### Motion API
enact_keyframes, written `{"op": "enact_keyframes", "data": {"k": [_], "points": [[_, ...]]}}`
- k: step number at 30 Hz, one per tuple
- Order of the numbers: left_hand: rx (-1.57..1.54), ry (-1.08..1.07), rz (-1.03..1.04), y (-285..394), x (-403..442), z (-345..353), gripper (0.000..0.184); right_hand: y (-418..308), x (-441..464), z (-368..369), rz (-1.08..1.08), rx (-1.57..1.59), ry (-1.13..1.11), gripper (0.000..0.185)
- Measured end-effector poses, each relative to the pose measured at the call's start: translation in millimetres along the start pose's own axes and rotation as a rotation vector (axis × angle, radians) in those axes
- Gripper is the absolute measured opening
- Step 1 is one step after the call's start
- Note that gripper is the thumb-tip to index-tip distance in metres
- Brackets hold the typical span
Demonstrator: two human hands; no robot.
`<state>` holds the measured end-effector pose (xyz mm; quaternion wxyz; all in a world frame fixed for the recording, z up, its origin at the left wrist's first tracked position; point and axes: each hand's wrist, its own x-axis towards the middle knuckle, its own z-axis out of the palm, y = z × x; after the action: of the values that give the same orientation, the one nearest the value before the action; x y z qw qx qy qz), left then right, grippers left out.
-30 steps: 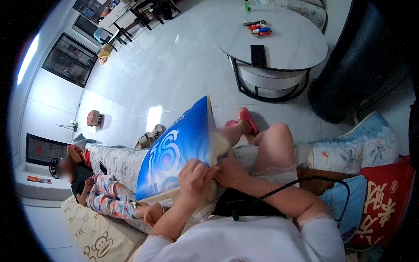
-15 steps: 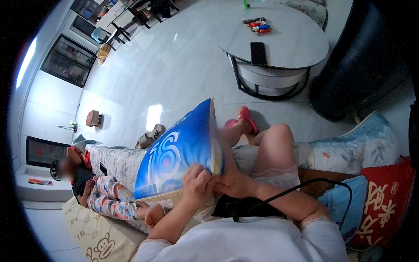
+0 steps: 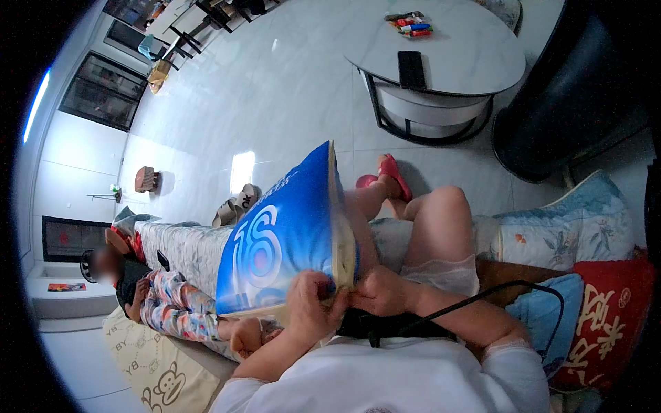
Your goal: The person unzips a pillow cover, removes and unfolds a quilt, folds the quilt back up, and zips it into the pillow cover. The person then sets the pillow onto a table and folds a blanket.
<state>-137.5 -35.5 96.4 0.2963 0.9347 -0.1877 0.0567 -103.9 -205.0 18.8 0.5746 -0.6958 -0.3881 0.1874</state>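
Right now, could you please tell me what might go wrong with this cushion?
The black cable arcs over the right forearm, so it might snag if that arm swings. Both hands, left and right, are at the near corner of the blue cushion, so its far end could tip. Its lower edge is close to another person's foot and might bump it.
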Motion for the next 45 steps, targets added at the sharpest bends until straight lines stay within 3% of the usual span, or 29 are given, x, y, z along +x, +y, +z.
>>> {"op": "enact_keyframes", "data": {"k": [2, 5, 9, 12, 17, 22, 25, 31, 34, 36, 37, 39, 40, 41, 43, 45], "points": [[0.102, 0.077, -0.253, 9.2, 6.7, 4.4, 0.031, -2.0, -0.8, 1.2, -0.026, -0.041, 0.012, 0.023], [0.106, 0.205, -0.386, 7.8, 12.5, 13.3, 0.028, -7.7, 1.3, -1.1, -0.046, -0.06, 0.037, 0.027], [0.087, 0.239, -0.364, 3.6, 8.5, 14.4, 0.025, -10.8, 4.0, 1.8, -0.024, -0.005, 0.12, 0.035], [0.194, 0.181, -0.264, 2.9, -1.0, 8.7, 0.024, -6.4, 5.0, 6.2, -0.014, -0.03, 0.1, 0.035], [0.013, 0.101, 0.011, 5.0, -3.9, -0.1, 0.025, 1.2, 6.2, 16.7, -0.039, -0.044, 0.09, 0.034], [0.026, 0.049, 0.004, 6.8, -3.6, -4.5, 0.026, -5.7, 6.9, 8.4, 0.011, -0.15, 0.024, 0.032], [0.052, 0.019, -0.022, 14.0, -0.4, -9.4, 0.027, 2.5, 6.1, 16.0, -0.019, -0.211, 0.012, 0.022], [0.212, 0.068, -0.003, 14.3, 2.8, -5.4, 0.026, -6.1, 10.6, 5.0, -0.058, -0.171, 0.147, 0.02], [0.242, 0.101, 0.03, 9.7, 3.0, -2.0, 0.026, -11.2, 9.0, -27.5, -0.075, -0.142, -0.022, 0.019], [0.246, 0.092, 0.044, 9.2, 1.2, -1.2, 0.026, -9.5, 8.2, -47.0, 0.14, 0.152, 0.197, 0.04], [0.262, 0.066, 0.057, 9.4, 0.1, -1.3, 0.026, -6.8, 11.8, -53.4, 0.141, 0.154, 0.198, 0.04], [0.278, 0.043, 0.076, 9.7, -0.4, 0.8, 0.027, 7.0, 18.0, -60.5, 0.48, 0.148, 0.335, 0.04], [0.263, 0.002, 0.13, 9.2, 0.7, 2.7, 0.026, 12.5, 24.6, -50.0, 0.398, 0.163, 0.198, 0.05], [0.249, -0.039, 0.181, 9.2, 1.0, 4.8, 0.025, 13.5, 25.4, -38.4, 0.395, 0.164, 0.202, 0.05], [0.266, -0.066, 0.201, 10.9, -3.0, 9.8, 0.024, -9.9, 28.3, -28.9, 0.659, 0.107, -0.012, 0.055], [0.28, -0.092, 0.223, 8.4, -7.6, 14.3, 0.024, -18.2, 23.0, -34.0, 0.641, 0.222, -0.036, 0.06]]}}
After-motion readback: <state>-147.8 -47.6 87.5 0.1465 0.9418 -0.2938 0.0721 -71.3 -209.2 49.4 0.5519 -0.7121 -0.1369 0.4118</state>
